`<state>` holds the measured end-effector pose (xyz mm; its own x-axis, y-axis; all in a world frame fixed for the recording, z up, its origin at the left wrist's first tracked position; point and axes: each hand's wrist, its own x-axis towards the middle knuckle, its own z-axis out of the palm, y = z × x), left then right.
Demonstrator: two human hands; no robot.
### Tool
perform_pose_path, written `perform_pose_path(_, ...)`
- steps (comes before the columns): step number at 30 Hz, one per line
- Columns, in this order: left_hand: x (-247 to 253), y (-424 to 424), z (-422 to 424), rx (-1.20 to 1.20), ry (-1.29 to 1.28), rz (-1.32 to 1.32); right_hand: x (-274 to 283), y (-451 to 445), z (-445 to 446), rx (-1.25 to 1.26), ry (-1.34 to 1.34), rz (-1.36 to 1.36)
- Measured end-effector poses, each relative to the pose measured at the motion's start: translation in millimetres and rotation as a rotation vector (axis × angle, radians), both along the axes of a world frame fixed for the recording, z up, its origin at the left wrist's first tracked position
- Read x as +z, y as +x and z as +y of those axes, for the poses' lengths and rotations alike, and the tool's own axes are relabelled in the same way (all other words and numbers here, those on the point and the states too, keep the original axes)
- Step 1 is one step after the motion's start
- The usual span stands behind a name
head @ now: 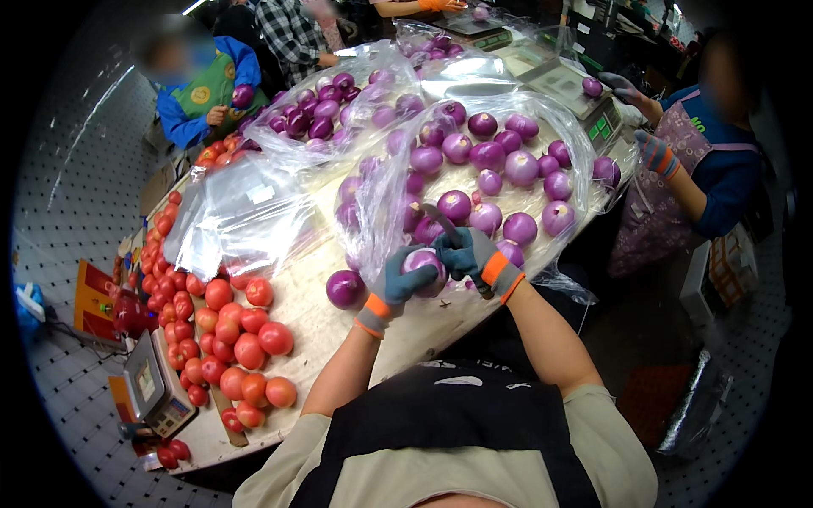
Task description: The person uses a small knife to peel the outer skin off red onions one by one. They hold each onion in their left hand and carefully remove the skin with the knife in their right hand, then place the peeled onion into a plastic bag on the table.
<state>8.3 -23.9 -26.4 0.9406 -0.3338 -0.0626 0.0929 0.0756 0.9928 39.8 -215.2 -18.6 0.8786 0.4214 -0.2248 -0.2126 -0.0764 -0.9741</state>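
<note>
My left hand [401, 282], in a grey-blue work glove with an orange cuff band, grips a peeled-looking purple onion [423, 265]. Close against that onion, my right hand [473, 254] wears a matching glove and holds a knife with a dark curved blade [439, 219]. The end of its handle shows below the glove. Just left of my left hand, one darker purple onion [346, 289] rests on the pale tabletop [336, 336]. Beyond both hands, many onions [488, 155] lie inside an open clear plastic bag [375, 216].
Red tomatoes [251, 349] cover the table's left side, near a digital scale [155, 387]. Flat plastic bags [248, 197] lie beyond them. Further back sits another bag of onions [321, 108]. A gloved co-worker [692, 159] stands right, beside another scale [565, 89]; another person [209, 95] holds an onion back left.
</note>
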Motion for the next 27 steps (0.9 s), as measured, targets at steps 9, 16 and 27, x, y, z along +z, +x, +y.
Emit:
perform_pose_path(9, 10, 6, 1, 0.053, -0.19, 0.084, 29, -15, 11, -0.033, -0.079, -0.085)
perform_pose_path(16, -3, 6, 8, 0.019, -0.035, -0.008, 4, -14, 6, -0.023, -0.046, -0.081)
perform_pose_path(27, -3, 8, 18, -0.07, -0.045, 0.014, -14, 14, 18, -0.27, -0.458, -0.366)
